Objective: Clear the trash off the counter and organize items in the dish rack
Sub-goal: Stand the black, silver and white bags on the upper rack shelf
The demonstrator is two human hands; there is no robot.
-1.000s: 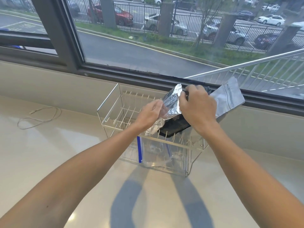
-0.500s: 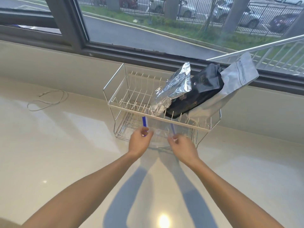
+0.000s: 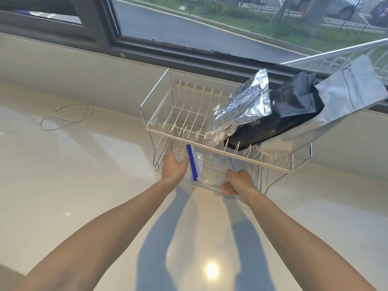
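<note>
A two-tier white wire dish rack (image 3: 159,129) stands on the pale counter by the window. On the right of its top tier lie a crinkled silver foil bag (image 3: 243,108), a black pouch (image 3: 294,110) and a grey zip pouch (image 3: 344,101), leaning over the rim. In the lower tier sit clear plastic zip bags (image 3: 212,169) with blue seal strips. My left hand (image 3: 174,166) holds the bags' left side by the blue strip. My right hand (image 3: 237,183) grips their front right edge at the rack's base.
A thin white cable (image 3: 67,116) lies looped on the counter at the left. The window sill and dark frame (image 3: 147,49) run right behind the rack. The glossy counter (image 3: 84,185) stretches wide in front and to the left.
Both hands let go of the foil bag and pouches on the top tier, dropped to the lower tier, and now hold the clear zip bags. The view has tilted down and closer.
</note>
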